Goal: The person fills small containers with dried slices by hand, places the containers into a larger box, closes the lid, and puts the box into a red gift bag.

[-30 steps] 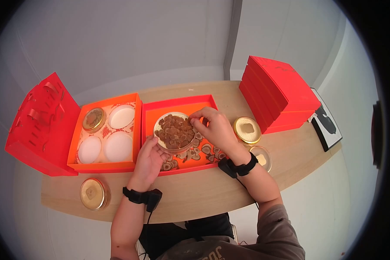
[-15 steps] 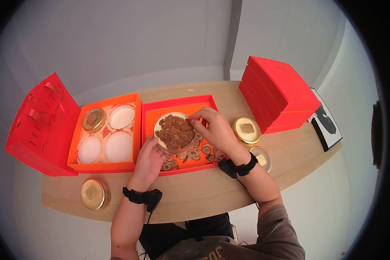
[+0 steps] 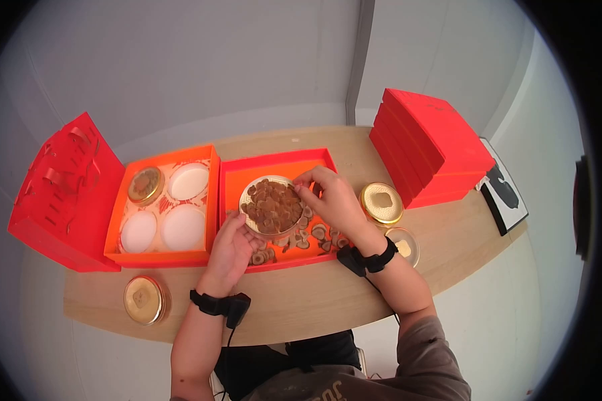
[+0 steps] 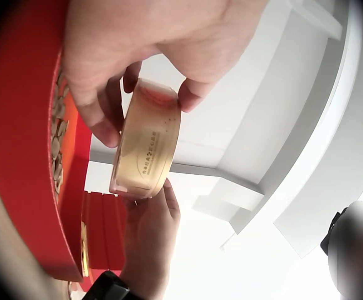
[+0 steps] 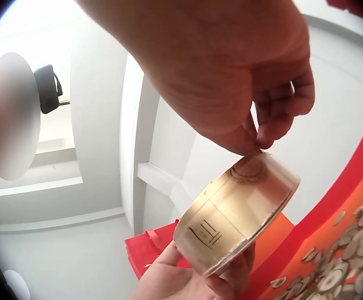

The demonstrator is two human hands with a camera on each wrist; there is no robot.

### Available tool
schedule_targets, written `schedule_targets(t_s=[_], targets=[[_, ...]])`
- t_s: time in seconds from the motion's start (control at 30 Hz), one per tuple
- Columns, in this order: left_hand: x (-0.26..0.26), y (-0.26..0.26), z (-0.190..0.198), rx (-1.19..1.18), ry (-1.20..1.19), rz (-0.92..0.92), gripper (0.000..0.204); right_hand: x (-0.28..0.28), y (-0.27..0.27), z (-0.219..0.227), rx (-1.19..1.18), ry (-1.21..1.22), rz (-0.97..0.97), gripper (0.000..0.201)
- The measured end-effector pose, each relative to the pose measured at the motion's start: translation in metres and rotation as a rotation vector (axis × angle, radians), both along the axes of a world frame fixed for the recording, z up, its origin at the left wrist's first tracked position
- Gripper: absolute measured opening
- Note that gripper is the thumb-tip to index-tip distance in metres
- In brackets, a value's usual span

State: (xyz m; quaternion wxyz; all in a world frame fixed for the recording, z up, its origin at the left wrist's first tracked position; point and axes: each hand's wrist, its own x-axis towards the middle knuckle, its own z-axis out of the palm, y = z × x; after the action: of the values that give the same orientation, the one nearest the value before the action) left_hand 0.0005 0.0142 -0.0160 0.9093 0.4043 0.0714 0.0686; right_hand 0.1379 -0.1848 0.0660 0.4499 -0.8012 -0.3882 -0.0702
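Observation:
A round clear jar [image 3: 270, 235] with a gold label and patterned gold lining holds a heap of thin brown slices [image 3: 274, 206]. My left hand [image 3: 231, 252] grips its near left side, fingers beneath and thumb near the rim. Opposite, my right hand [image 3: 331, 199] has thumb and forefinger pinched at the jar's far right rim. In the right wrist view, its fingertips meet the edge of the jar [image 5: 237, 209], tilted there. Below the jar, more pale, dark-edged slices [image 3: 319, 232] lie in a red-and-orange box lid [image 3: 269, 159].
To the left stands an orange box [image 3: 211, 160] with round white wells, one holding a jar [image 3: 145, 185]. A red bag [image 3: 67, 194] is beside it. Gold-lidded jars [image 3: 142, 299] [image 3: 381, 202] sit on the table [image 3: 448, 234]. Red boxes [image 3: 428, 147] are stacked at right.
The jar has shifted very slightly to the right and its slices lie a little differently. Both hands keep their places at its sides.

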Motion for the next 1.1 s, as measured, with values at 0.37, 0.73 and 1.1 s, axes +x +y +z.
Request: schedule_targets(t_s=[0.37,0.73,1.1], targets=[[-0.004,-0.006,0.014,-0.02,-0.004,-0.003,0.026,-0.001,0.001,-0.002,0.016,0.033,-0.001,0.019],[-0.003,-0.004,0.002,-0.104,-0.014,0.058,0.021,-0.003,-0.002,0.001,-0.073,0.379,0.048,0.049],[-0.003,-0.006,0.008,-0.102,-0.023,0.028,0.023,-0.004,0.0,-0.001,-0.199,0.408,0.032,0.058]])
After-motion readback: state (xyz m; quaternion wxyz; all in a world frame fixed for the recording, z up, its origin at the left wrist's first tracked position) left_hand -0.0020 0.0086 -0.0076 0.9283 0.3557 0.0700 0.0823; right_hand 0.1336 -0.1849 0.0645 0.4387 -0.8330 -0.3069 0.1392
